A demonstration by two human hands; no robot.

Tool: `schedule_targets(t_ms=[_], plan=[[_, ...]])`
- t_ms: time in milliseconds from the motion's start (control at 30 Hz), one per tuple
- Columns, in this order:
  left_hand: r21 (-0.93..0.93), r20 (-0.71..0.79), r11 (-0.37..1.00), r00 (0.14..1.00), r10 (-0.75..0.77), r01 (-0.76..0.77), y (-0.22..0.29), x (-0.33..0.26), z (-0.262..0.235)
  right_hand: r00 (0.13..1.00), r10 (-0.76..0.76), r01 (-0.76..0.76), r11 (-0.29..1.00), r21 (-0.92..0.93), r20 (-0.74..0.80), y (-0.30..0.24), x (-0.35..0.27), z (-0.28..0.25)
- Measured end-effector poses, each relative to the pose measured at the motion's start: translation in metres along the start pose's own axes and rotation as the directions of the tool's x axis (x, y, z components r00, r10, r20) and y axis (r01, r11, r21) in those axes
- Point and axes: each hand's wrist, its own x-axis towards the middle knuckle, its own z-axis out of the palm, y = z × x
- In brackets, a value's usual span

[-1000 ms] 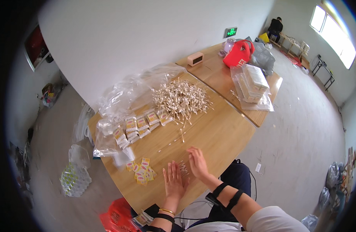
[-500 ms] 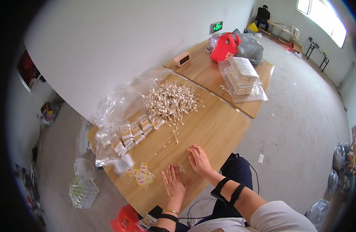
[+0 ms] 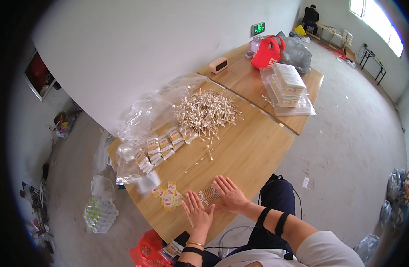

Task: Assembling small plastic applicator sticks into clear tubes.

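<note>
Head view only: left hand (image 3: 198, 214) flat on the wooden table (image 3: 253, 151), fingers spread and empty; right hand (image 3: 230, 196) likewise open, palm down, fingertips touching a small bundle of cotton swabs (image 3: 208, 194) lying between the two hands, at 12 o'clock from the left palm; yellow packets (image 3: 167, 196) just beside, at 10 o'clock from the left hand; big loose swab heap (image 3: 206, 111) well apart at 12 o'clock, rows of filled packets (image 3: 162, 149) at 11 o'clock on clear plastic; best done, probably, by squeezing both palms inward evenly, keeping sticks parallel and tips level; light pressure, lest strays roll toward the table edge.
</note>
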Motion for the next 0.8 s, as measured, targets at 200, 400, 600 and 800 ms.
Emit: schedule_targets(t_ms=[200, 400, 600, 800], plan=[[-0.094, -0.061, 0.991, 0.993, -0.096, 0.090, 0.018, 0.008, 0.011, 0.999, -0.044, 0.041, 0.992, -0.122, -0.023, -0.006, 0.006, 0.021], [-0.163, -0.173, 0.986, 0.984, -0.045, 0.016, 0.008, 0.012, 0.015, 0.999, -0.039, 0.042, 0.989, -0.141, 0.027, -0.009, 0.007, 0.012], [-0.172, -0.159, 0.985, 0.987, -0.014, -0.014, 0.001, 0.009, 0.013, 0.998, -0.047, 0.042, 0.992, -0.123, -0.033, -0.008, 0.006, 0.017], [-0.203, -0.160, 0.976, 0.986, 0.045, -0.077, 0.009, 0.021, -0.009, 0.999, -0.035, 0.036, 0.995, -0.092, 0.014, -0.009, 0.005, 0.012]])
